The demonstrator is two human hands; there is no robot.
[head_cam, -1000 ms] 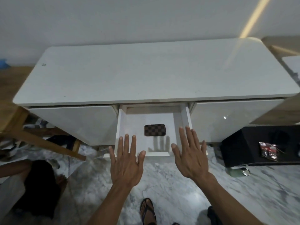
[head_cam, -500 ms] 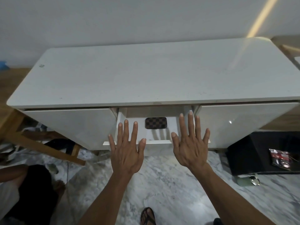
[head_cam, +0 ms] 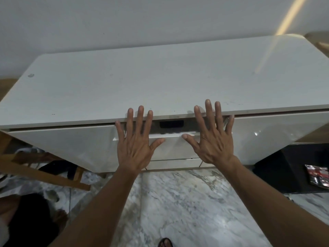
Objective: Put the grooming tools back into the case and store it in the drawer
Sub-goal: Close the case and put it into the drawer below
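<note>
My left hand (head_cam: pixel 136 147) and right hand (head_cam: pixel 212 139) are flat and spread, fingers splayed, palms against the glossy white drawer front (head_cam: pixel 175 147), holding nothing. The drawer is nearly shut under the white tabletop (head_cam: pixel 160 82). The small dark rectangular case (head_cam: pixel 171 124) lies inside, visible through the remaining gap between my hands.

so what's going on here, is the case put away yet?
A person is pushing the middle drawer of a white cabinet shut with both palms flat on its front, left hand and right hand, fingers spread, gripping nothing. The dark case lies inside the drawer, showing only through the narrow gap under the cabinet top. The drawer is nearly closed but not yet flush.
</note>
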